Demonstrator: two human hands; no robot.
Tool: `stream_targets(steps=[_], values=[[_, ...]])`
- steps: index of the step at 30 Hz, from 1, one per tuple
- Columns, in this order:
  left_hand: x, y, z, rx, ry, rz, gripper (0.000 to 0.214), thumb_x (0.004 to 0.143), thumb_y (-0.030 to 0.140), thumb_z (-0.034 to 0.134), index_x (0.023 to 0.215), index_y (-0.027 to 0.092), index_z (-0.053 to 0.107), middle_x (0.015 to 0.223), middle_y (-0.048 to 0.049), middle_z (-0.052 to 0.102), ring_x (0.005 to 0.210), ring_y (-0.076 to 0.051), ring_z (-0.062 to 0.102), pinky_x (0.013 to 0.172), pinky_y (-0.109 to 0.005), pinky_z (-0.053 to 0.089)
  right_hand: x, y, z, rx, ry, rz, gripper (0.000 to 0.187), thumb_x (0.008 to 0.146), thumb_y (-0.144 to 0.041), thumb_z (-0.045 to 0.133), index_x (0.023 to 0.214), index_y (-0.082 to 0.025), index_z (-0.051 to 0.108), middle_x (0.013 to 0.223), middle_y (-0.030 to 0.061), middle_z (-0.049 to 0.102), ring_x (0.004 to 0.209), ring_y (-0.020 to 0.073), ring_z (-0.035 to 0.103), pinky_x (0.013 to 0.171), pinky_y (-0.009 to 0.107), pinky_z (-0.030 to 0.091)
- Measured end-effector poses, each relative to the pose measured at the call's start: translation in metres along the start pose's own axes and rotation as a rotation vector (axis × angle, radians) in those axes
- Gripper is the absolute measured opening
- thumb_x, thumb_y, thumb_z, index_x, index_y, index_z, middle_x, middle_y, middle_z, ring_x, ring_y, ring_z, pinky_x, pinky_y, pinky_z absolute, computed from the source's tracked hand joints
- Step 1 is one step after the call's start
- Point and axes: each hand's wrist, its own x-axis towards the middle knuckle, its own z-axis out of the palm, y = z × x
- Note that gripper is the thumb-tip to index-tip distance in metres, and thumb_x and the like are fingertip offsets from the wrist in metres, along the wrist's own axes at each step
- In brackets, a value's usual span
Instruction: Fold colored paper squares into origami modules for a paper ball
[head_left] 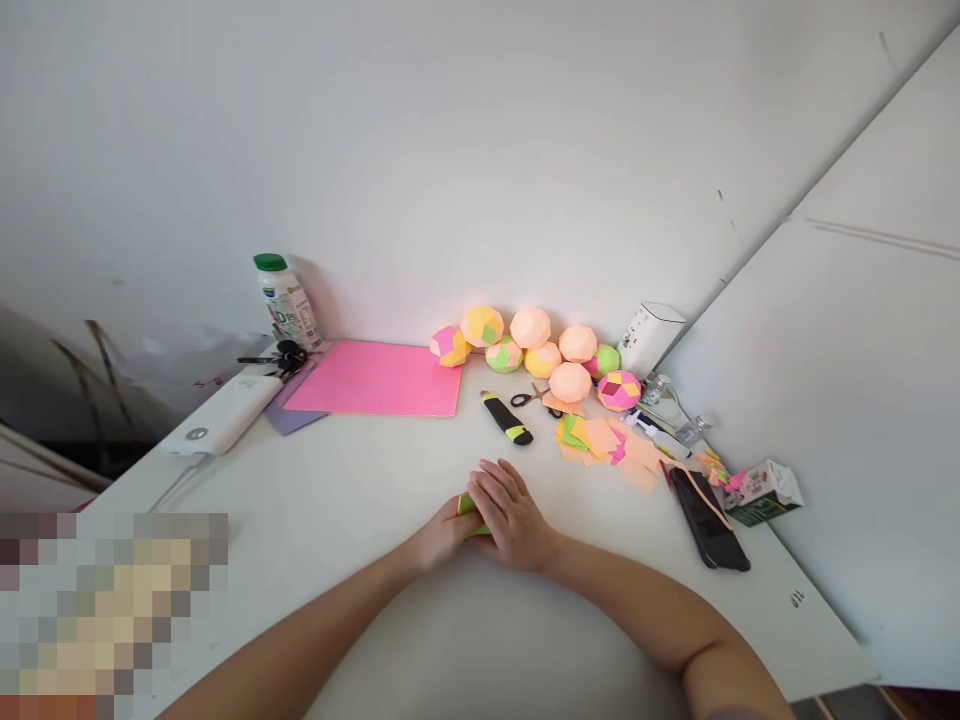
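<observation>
My two hands meet on the white table (360, 490) over a small yellow-green paper piece (466, 505). My right hand (510, 515) lies on top of it, fingers together and pressed flat. My left hand (442, 535) is tucked beside and partly under the right, fingers curled against the paper; most of them are hidden. A black and yellow highlighter (508, 418) lies just beyond my hands.
Several folded paper balls (529, 345) line the wall. A pink sheet (379, 378), scissors (534, 397), loose coloured paper squares (604, 440), a black phone (709, 518), a white power bank (225, 415), keys (281, 355), a bottle (285, 300) and small cartons (649, 335) lie around.
</observation>
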Motion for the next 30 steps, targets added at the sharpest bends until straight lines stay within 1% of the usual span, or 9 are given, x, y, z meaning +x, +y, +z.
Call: stream_targets(steps=[3, 6, 10, 11, 14, 16, 19, 23, 30], values=[[-0.001, 0.003, 0.0, 0.018, -0.003, -0.04, 0.008, 0.076, 0.021, 0.054, 0.079, 0.016, 0.06, 0.079, -0.002, 0.063, 0.08, -0.019, 0.058, 0.074, -0.033, 0.047, -0.001, -0.002, 0.005, 0.026, 0.044, 0.032, 0.061, 0.087, -0.033, 0.052, 0.139, -0.01, 0.029, 0.119, 0.0172, 0.055, 0.13, 0.0293, 0.034, 0.108, 0.052, 0.03], [0.0, 0.004, 0.0, -0.006, -0.007, -0.048, 0.007, 0.076, 0.02, 0.053, 0.075, 0.016, 0.058, 0.076, -0.0015, 0.061, 0.077, -0.018, 0.057, 0.072, -0.031, 0.046, -0.002, 0.0, 0.005, 0.051, 0.055, 0.035, 0.065, 0.085, -0.039, 0.054, 0.138, -0.012, 0.029, 0.122, 0.017, 0.053, 0.129, 0.0294, 0.036, 0.106, 0.051, 0.034], [0.003, -0.001, -0.005, -0.227, 0.032, -0.03, 0.006, 0.076, 0.021, 0.053, 0.078, 0.016, 0.057, 0.072, -0.0002, 0.057, 0.074, -0.018, 0.058, 0.074, -0.033, 0.048, -0.01, 0.022, -0.01, -0.011, 0.051, 0.075, 0.06, 0.083, -0.045, 0.054, 0.133, -0.014, 0.04, 0.131, 0.0181, 0.046, 0.127, 0.032, 0.037, 0.103, 0.053, 0.035], [0.004, -0.002, -0.007, -0.272, 0.043, -0.034, 0.008, 0.076, 0.022, 0.055, 0.081, 0.017, 0.057, 0.073, -0.0001, 0.057, 0.074, -0.018, 0.059, 0.076, -0.035, 0.049, -0.013, 0.032, -0.016, -0.036, 0.043, 0.154, 0.053, 0.085, -0.04, 0.052, 0.13, -0.015, 0.043, 0.13, 0.0179, 0.047, 0.124, 0.0311, 0.041, 0.101, 0.051, 0.038], [0.007, -0.002, -0.013, -0.394, 0.067, -0.067, 0.015, 0.073, 0.022, 0.061, 0.086, 0.016, 0.056, 0.074, -0.0009, 0.057, 0.072, -0.018, 0.061, 0.079, -0.039, 0.05, -0.023, 0.072, -0.036, -0.182, -0.017, 0.558, 0.037, 0.086, -0.027, 0.048, 0.119, -0.013, 0.054, 0.124, 0.0196, 0.049, 0.118, 0.0311, 0.045, 0.096, 0.048, 0.04], [0.009, -0.001, -0.015, -0.462, 0.084, -0.094, 0.019, 0.07, 0.02, 0.065, 0.087, 0.016, 0.057, 0.074, -0.0016, 0.057, 0.072, -0.018, 0.061, 0.078, -0.038, 0.05, -0.027, 0.098, -0.049, -0.299, -0.153, 0.769, 0.042, 0.082, -0.03, 0.055, 0.12, -0.011, 0.055, 0.13, 0.0209, 0.045, 0.122, 0.0331, 0.04, 0.098, 0.046, 0.037], [0.01, 0.0, -0.017, -0.489, 0.091, -0.103, 0.022, 0.069, 0.02, 0.067, 0.089, 0.016, 0.057, 0.077, -0.0024, 0.059, 0.071, -0.017, 0.06, 0.072, -0.035, 0.049, -0.031, 0.126, -0.063, -0.334, -0.407, 0.929, 0.052, 0.079, -0.039, 0.059, 0.123, -0.012, 0.051, 0.128, 0.019, 0.047, 0.118, 0.0311, 0.044, 0.091, 0.038, 0.04], [0.01, 0.0, -0.018, -0.491, 0.089, -0.106, 0.023, 0.07, 0.023, 0.067, 0.09, 0.017, 0.057, 0.078, -0.0023, 0.059, 0.07, -0.016, 0.059, 0.066, -0.031, 0.047, -0.034, 0.14, -0.072, -0.301, -0.532, 0.904, 0.04, 0.082, -0.045, 0.056, 0.107, -0.014, 0.059, 0.104, 0.013, 0.06, 0.102, 0.0265, 0.053, 0.08, 0.032, 0.04], [0.01, 0.002, -0.018, -0.515, 0.087, -0.13, 0.021, 0.071, 0.022, 0.067, 0.089, 0.017, 0.058, 0.078, -0.0026, 0.059, 0.071, -0.017, 0.059, 0.067, -0.032, 0.047, -0.037, 0.142, -0.073, -0.311, -0.551, 0.849, 0.033, 0.087, -0.046, 0.051, 0.097, -0.016, 0.061, 0.1, 0.0112, 0.061, 0.098, 0.0241, 0.053, 0.077, 0.029, 0.037]])
